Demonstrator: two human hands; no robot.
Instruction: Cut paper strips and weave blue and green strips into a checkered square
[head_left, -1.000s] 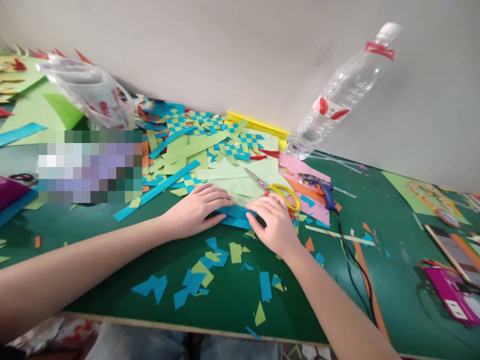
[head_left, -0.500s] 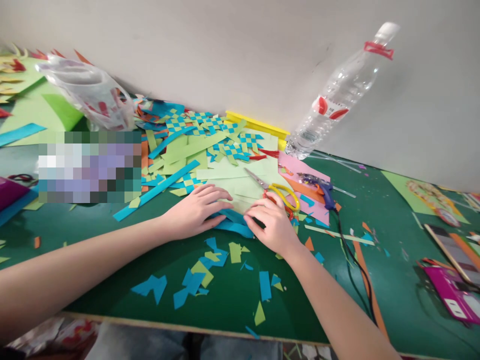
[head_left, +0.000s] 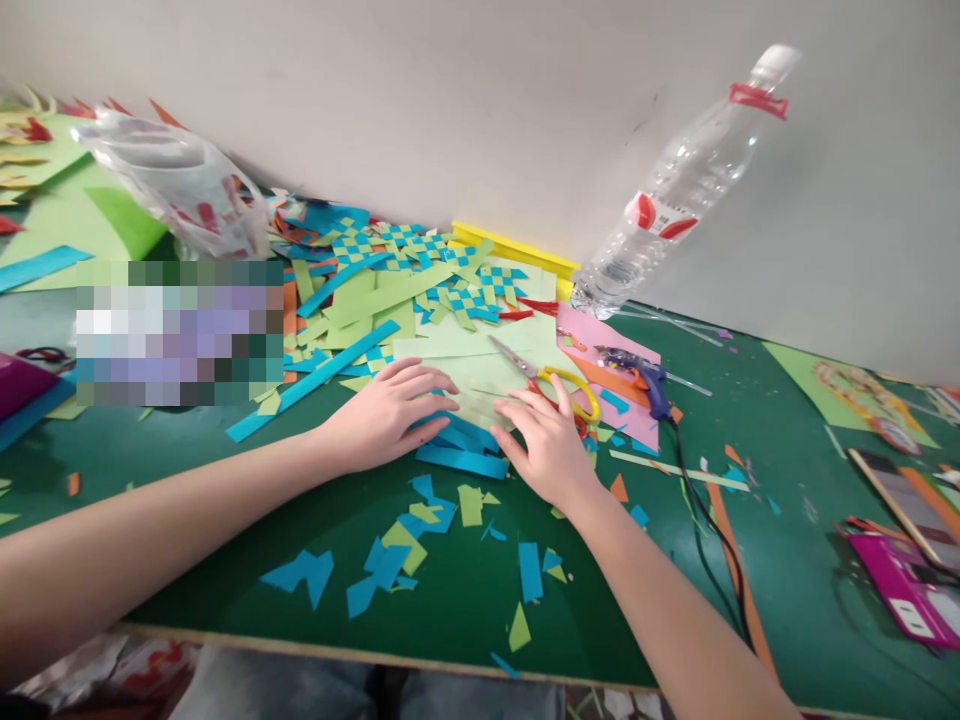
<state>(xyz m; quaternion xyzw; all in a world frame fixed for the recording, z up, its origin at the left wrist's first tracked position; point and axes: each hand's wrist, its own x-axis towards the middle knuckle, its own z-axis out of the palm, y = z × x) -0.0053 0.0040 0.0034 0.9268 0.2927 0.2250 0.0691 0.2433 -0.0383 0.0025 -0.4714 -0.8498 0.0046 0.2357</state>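
Note:
My left hand (head_left: 386, 418) lies on the green table (head_left: 465, 600) with its fingers stretched over the left end of a small bundle of blue paper strips (head_left: 463, 450). The thumb sits just below the strips. On the right of the strips rests my right hand (head_left: 551, 448), fingers spread flat, their tips on a pale green paper sheet (head_left: 480, 375). Scissors with yellow handles (head_left: 559, 385) lie on that sheet just beyond my right fingers.
Woven blue-and-green paper mats (head_left: 420, 260) and loose strips pile up behind. A clear plastic bottle (head_left: 675, 195) leans on the wall, and a plastic bag (head_left: 176, 185) sits at the far left. A blue glue gun (head_left: 649, 385) with its cord lies right. Paper scraps (head_left: 405, 550) litter the near edge.
The blue strips have fanned out and slid a little toward me. My right hand's fingers have flattened and spread; my left hand's fingers have lifted slightly and shifted up over the strips.

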